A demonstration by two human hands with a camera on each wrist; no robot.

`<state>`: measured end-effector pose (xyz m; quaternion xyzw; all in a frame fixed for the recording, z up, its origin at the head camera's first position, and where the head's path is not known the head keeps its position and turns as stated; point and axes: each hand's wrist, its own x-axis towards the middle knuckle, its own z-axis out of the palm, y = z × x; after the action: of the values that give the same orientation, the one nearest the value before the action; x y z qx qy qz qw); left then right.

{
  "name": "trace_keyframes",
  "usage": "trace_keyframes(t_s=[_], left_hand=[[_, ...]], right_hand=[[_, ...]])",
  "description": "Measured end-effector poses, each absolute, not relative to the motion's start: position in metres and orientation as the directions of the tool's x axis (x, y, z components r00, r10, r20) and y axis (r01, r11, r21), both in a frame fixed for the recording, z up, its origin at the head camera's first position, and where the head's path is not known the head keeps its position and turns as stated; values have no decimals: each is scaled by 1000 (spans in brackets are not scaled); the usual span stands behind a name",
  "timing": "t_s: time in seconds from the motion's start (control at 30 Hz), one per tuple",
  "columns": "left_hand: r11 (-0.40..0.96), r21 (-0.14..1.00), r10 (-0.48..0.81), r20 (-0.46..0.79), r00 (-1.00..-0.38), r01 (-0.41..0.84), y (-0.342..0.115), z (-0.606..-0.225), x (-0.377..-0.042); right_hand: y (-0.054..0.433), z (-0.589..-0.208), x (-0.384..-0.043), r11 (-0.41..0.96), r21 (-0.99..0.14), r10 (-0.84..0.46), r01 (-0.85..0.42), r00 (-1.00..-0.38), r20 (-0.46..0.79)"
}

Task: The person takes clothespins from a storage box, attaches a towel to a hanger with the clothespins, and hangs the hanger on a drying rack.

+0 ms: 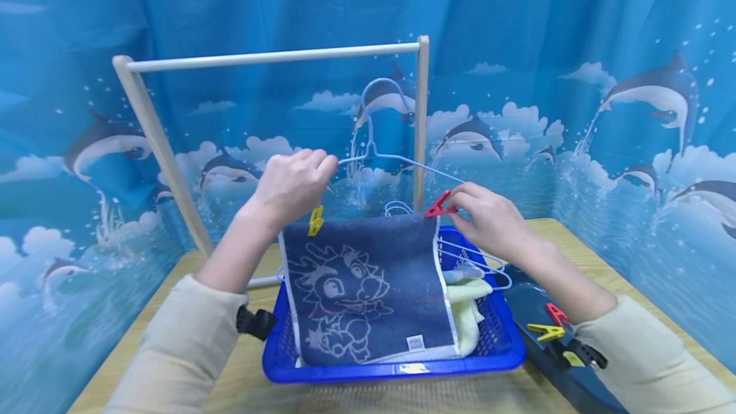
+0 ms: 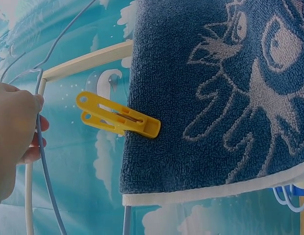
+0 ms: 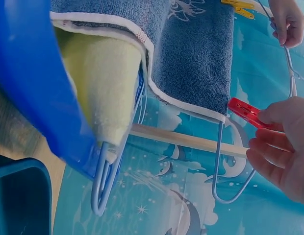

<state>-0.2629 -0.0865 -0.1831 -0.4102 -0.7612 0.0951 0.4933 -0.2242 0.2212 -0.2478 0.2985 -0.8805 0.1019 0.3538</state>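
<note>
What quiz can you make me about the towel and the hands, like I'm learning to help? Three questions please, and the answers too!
1. Which clip is the right hand pinching?
A) green
B) red
C) white

2. True or false: the towel is lying flat on the tabletop.

3. Fill in the gap: the left hand is holding the ____.

Key:
1. B, the red clip.
2. False; it hangs on the hanger.
3. Hanger.

Behind a pale wood-grained tabletop (image 1: 554, 245), I saw a creased blue curtain (image 1: 276, 5) printed with leaping dolphins (image 1: 661, 98) and white clouds (image 1: 328, 101).
</note>
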Motion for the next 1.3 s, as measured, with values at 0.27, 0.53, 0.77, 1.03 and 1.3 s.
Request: trace_keyframes(t_s=[0.27,0.53,0.77,1.03,1.3], left_hand=[[645,-550,718,673,-177,531,-86,-184,-264],[644,-549,720,670,-181,533,-86,-184,-263],[645,-544,720,669,-187,536,-86,-184,-262],[643,-551,721,670,-176,532,-87,-185,-261],[639,-554,720,676,-160,534,-87,-185,-261]], right_hand=[[219,-249,-224,807,4,-432,-591,-585,687],[219,-250,-224,806,55,-445,-590,-541,714],[219,-250,-224,802,62,-436,-594,-512,740],[220,-253,-226,780,26,-411,-626,-480,775],[221,-254,-224,793,-73,-336,-605,-535,775]])
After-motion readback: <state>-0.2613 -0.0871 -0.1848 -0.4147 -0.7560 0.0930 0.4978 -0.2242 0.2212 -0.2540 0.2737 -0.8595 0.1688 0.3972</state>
